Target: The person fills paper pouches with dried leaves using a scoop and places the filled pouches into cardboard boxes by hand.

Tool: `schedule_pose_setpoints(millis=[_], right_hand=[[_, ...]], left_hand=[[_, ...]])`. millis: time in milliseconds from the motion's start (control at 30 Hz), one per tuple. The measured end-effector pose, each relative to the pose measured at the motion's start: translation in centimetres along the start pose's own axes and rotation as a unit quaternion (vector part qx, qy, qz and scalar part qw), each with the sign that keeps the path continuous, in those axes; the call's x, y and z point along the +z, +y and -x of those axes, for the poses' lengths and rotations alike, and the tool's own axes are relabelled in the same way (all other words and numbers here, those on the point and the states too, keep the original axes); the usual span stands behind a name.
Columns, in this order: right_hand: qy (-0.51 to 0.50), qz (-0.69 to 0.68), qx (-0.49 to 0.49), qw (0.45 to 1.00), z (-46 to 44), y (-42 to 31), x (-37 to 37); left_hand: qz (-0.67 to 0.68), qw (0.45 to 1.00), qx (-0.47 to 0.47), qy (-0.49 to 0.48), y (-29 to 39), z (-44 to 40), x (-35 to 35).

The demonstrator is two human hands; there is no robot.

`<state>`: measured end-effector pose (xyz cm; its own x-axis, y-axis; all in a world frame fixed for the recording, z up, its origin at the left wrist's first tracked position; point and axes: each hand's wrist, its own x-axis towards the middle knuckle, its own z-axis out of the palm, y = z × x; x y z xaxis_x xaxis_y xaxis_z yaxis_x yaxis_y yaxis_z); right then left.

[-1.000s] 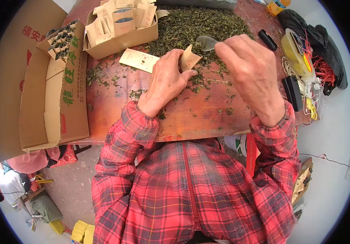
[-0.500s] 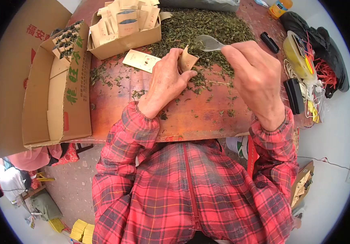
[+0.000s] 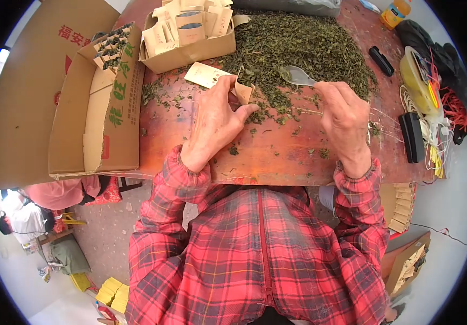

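My left hand (image 3: 214, 122) is closed around a small brown paper packet (image 3: 243, 91), its open top facing up. Between the fingers of my right hand (image 3: 344, 116) is the handle of a clear plastic spoon (image 3: 299, 76). The spoon's bowl rests at the near edge of a wide pile of dried green leaves (image 3: 304, 43), to the right of the packet. A flat printed packet (image 3: 205, 75) lies on the table just behind my left hand.
A small carton of upright paper packets (image 3: 190, 52) stands at the back left. Left of it is a large cardboard box (image 3: 122, 108) with filled packets. On the right lie a black case (image 3: 411, 137), a yellow container (image 3: 415, 81) and an orange bottle (image 3: 395, 13).
The view has shifted, so the table contents appear further right. My right hand has lowered, and the spoon now reaches down into the leaves. My left hand still holds the packet.
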<state>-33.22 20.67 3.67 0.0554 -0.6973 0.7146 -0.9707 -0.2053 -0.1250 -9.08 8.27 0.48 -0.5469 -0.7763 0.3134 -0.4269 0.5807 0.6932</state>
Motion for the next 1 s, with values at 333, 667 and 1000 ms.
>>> schedule_pose_setpoints(millis=[333, 667, 1000], right_hand=[[-0.006, -0.005, 0.046, 0.999, 1.8, 1.6, 2.1], [0.011, -0.042, 0.079, 0.996, 3.5, 2.2, 3.9], [0.02, -0.053, 0.081, 0.995, 4.0, 2.9, 4.5]], left_hand=[[-0.002, 0.999, -0.026, -0.023, -1.1, -0.3, 0.8], [-0.028, 0.999, -0.012, -0.021, -1.1, -0.4, 0.7], [-0.011, 1.0, 0.001, 0.005, -2.2, -0.1, 1.5]])
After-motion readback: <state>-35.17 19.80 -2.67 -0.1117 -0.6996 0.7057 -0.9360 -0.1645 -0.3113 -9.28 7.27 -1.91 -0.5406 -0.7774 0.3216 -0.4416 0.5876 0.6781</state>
